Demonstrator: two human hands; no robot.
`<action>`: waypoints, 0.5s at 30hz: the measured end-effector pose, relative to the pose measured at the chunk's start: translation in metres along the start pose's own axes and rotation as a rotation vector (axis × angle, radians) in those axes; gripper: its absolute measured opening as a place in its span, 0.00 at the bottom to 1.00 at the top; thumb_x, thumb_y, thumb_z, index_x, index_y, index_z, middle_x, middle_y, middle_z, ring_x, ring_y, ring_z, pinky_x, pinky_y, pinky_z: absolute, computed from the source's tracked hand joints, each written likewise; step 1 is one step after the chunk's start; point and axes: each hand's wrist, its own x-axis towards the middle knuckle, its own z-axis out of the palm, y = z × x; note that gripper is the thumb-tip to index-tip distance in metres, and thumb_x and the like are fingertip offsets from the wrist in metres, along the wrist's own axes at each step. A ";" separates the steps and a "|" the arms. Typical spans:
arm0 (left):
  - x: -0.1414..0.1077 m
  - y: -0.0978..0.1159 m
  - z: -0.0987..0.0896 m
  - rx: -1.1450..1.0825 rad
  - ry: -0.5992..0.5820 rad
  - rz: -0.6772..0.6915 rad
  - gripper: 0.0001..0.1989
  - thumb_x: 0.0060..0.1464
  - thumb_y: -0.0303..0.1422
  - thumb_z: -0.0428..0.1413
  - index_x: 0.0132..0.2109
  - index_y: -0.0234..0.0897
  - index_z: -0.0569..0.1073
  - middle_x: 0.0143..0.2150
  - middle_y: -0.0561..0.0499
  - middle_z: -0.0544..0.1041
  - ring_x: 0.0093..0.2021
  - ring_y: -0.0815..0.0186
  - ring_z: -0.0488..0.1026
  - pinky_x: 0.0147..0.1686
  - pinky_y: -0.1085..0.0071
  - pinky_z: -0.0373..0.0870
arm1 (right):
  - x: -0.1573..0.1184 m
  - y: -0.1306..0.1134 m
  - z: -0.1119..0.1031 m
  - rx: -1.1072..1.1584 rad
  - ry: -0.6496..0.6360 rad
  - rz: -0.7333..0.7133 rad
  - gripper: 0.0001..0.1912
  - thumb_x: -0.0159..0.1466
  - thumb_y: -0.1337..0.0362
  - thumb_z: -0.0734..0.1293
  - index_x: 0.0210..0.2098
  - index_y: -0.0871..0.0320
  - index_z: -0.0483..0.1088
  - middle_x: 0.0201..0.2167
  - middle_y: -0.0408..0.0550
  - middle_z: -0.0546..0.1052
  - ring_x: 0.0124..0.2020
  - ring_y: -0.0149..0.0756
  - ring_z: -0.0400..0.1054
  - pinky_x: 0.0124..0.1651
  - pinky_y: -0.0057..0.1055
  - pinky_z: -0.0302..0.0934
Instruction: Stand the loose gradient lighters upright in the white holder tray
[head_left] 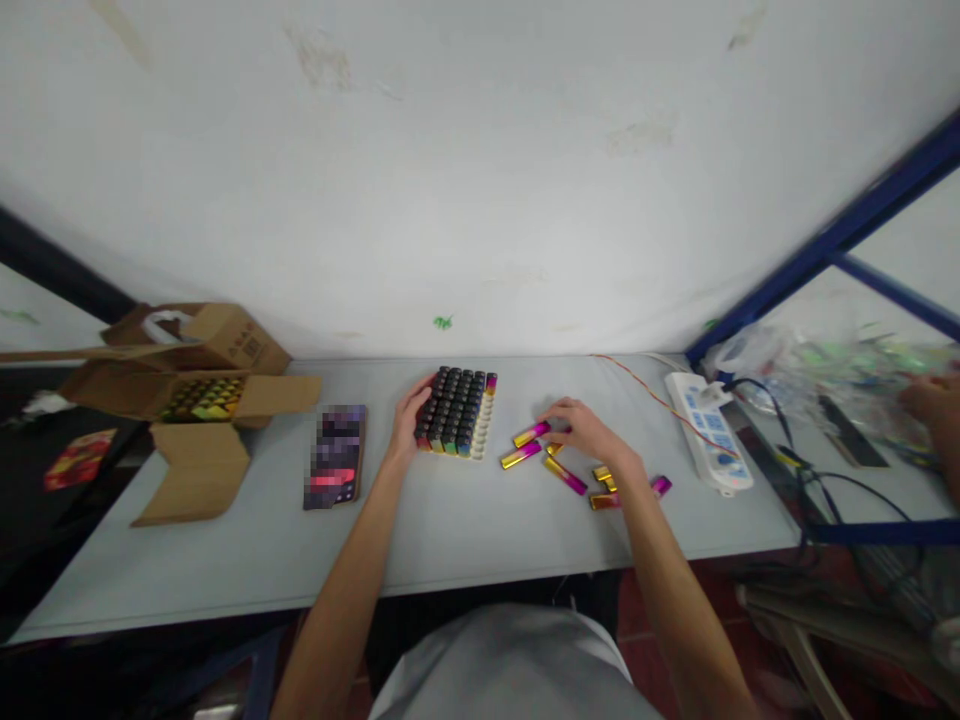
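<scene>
My left hand (409, 415) is wrapped round the left side of a white tray (481, 440) filled with rows of black-topped tubes (452, 405). One purple and gold tube (491, 383) stands at the back of the tray's right column, whose other slots hold nothing. My right hand (574, 425) is over the loose purple and gold tubes, its fingers bent down at one of them; whether they grip it is unclear. Near it lie a tube (520, 456) and another tube (565, 475), with several more by my right wrist.
A phone (337, 455) lies left of the tray. An open cardboard box (199, 450) with tubes stands at the far left. On the right are a white power strip (709, 430), cables and another person's hand (930, 398) near plastic bags (840, 365).
</scene>
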 end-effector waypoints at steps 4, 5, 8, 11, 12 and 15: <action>-0.003 0.007 0.003 -0.001 0.005 -0.012 0.24 0.47 0.46 0.67 0.49 0.38 0.84 0.56 0.43 0.82 0.63 0.46 0.73 0.67 0.53 0.64 | 0.004 0.001 0.000 0.000 -0.010 0.013 0.09 0.57 0.64 0.78 0.38 0.56 0.81 0.43 0.52 0.77 0.47 0.44 0.70 0.56 0.43 0.64; -0.003 0.008 0.003 0.002 0.004 -0.011 0.24 0.47 0.46 0.67 0.49 0.38 0.84 0.56 0.43 0.82 0.63 0.46 0.73 0.67 0.53 0.64 | 0.006 -0.001 0.000 0.013 -0.006 0.017 0.08 0.58 0.63 0.78 0.37 0.57 0.81 0.42 0.51 0.78 0.46 0.43 0.70 0.54 0.42 0.65; -0.005 0.009 0.003 0.023 0.016 0.001 0.23 0.48 0.45 0.66 0.49 0.39 0.84 0.57 0.44 0.82 0.64 0.47 0.72 0.67 0.53 0.63 | 0.007 -0.011 -0.001 0.158 0.024 0.031 0.12 0.64 0.56 0.74 0.41 0.57 0.78 0.38 0.48 0.79 0.39 0.39 0.71 0.47 0.37 0.65; -0.005 0.008 0.002 0.036 0.025 0.021 0.21 0.49 0.44 0.65 0.48 0.39 0.84 0.57 0.44 0.82 0.63 0.47 0.73 0.67 0.53 0.63 | 0.005 -0.027 0.001 0.379 0.131 0.048 0.17 0.66 0.50 0.71 0.43 0.57 0.76 0.35 0.45 0.78 0.36 0.36 0.71 0.41 0.33 0.64; -0.005 0.007 0.002 0.035 0.022 0.024 0.21 0.49 0.44 0.65 0.48 0.39 0.84 0.56 0.44 0.82 0.63 0.47 0.73 0.67 0.53 0.63 | 0.005 -0.033 0.003 0.457 0.172 0.057 0.18 0.65 0.48 0.71 0.42 0.57 0.75 0.34 0.45 0.77 0.35 0.36 0.71 0.41 0.34 0.65; -0.005 0.007 0.002 0.030 0.009 0.026 0.21 0.50 0.45 0.65 0.49 0.39 0.84 0.57 0.44 0.82 0.63 0.47 0.73 0.66 0.54 0.64 | 0.006 -0.053 0.010 0.662 0.286 0.079 0.21 0.63 0.44 0.72 0.41 0.56 0.76 0.34 0.45 0.77 0.38 0.39 0.74 0.45 0.36 0.68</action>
